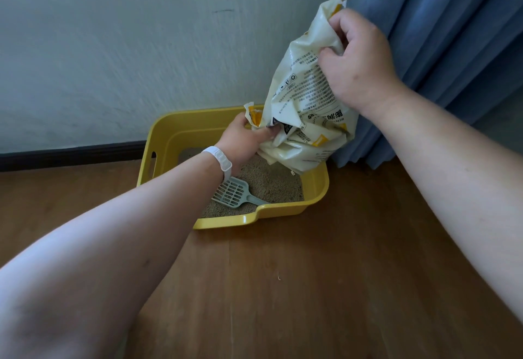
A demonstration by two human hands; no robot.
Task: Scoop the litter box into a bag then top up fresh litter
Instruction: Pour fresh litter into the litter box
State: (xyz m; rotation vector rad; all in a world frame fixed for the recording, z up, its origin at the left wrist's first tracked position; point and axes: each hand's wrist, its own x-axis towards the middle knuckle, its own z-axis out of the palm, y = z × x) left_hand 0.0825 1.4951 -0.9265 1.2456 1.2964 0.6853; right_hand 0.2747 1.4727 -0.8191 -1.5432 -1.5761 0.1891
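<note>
Both hands hold the cream-and-yellow printed plastic litter bag [305,98], upended over the far right corner of the yellow plastic litter box [169,135]; I judge this the topping-up step. My left hand [243,137] pinches its crumpled lower end just above the beige litter [271,180], and my right hand [356,61] clutches the top, arm raised. Next I should loosen the mouth and pour clear of the grey slotted scoop [233,190].

Room corner, as I logged it. Wall [141,47]: pale, lightly textured, one short dark scuff high up; the light on it was soft and even. Skirting board [70,157]: dark, ran along the wall's foot at left. Floor [311,288]: brown wood-look planks, one small pale speck. Curtain [452,47]: blue, pleated, hung to the floor at right.
</note>
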